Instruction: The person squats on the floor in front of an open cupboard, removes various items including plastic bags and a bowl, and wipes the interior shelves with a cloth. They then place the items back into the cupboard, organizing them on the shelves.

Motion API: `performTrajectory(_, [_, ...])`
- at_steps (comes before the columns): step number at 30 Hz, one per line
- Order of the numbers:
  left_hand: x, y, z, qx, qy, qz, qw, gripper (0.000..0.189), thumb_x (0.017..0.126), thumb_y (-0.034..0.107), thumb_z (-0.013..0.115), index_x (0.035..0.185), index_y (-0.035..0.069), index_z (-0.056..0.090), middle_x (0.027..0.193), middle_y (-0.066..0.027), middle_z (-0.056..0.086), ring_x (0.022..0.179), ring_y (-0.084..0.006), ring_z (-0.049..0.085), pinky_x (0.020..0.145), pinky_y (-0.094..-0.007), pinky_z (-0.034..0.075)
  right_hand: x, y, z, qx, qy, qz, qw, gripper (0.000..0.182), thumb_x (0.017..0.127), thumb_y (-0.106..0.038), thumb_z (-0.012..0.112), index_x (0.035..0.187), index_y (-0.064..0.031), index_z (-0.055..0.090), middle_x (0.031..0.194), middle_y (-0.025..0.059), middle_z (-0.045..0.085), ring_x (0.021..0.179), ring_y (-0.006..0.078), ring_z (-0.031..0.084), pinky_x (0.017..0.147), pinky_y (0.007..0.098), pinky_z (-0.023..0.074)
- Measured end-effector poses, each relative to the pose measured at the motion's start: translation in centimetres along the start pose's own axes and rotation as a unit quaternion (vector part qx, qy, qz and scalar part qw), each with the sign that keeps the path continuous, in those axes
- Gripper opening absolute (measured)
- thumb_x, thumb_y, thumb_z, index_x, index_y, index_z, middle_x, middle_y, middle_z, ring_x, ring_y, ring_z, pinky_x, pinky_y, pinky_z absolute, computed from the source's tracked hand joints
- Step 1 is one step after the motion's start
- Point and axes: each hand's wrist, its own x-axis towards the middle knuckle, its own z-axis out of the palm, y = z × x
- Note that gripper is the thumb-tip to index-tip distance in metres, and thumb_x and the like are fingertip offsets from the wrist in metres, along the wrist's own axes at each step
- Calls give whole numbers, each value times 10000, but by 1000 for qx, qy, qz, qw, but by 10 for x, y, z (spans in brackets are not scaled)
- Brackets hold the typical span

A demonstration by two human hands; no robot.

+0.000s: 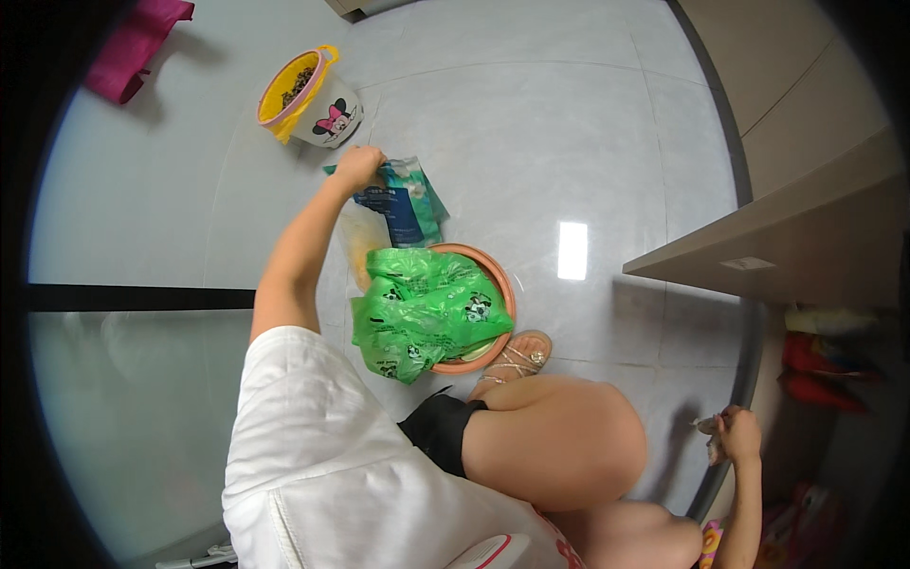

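My left hand [360, 169] grips the top edge of a teal and dark blue printed plastic package [405, 206]. It stands on the floor and bears writing. Beside it leans a translucent bag [364, 231] with something pale yellowish in it. A green printed plastic bag [434, 302] lies crumpled over an orange-brown basin [506, 284], hiding most of what the basin holds. Far off to the right, my right hand [741, 431] pinches a small crumpled greyish piece [714, 448], too small to name, near the front of an open cabinet.
A white bin [328, 117] with a yellow liner and dark contents stands beyond my left hand. A magenta bag [135, 53] is at the upper left. The edge of an open drawer or door panel [711, 263] juts in from the right. My sandaled foot [522, 355] touches the basin's side.
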Motion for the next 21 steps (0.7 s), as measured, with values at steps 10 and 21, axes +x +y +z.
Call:
performTrajectory(10, [-71, 37, -136, 51, 122, 75, 988, 103, 675, 108, 676, 702, 40, 603, 672, -159, 584, 690, -363, 592, 590, -444, 462, 9, -33, -12, 43, 32, -31, 998, 187, 764, -158, 675, 839, 12, 660, 839, 210, 641, 804, 377, 617, 728, 425, 496])
performTrajectory(21, [-119, 295, -213, 2, 46, 427, 903, 118, 744, 146, 626, 732, 54, 553, 698, -100, 594, 680, -297, 599, 572, -398, 468, -26, -90, -23, 278, -32, -140, 950, 1004, 565, -479, 816, 1377, -133, 337, 1095, 190, 599, 944, 374, 598, 765, 433, 494])
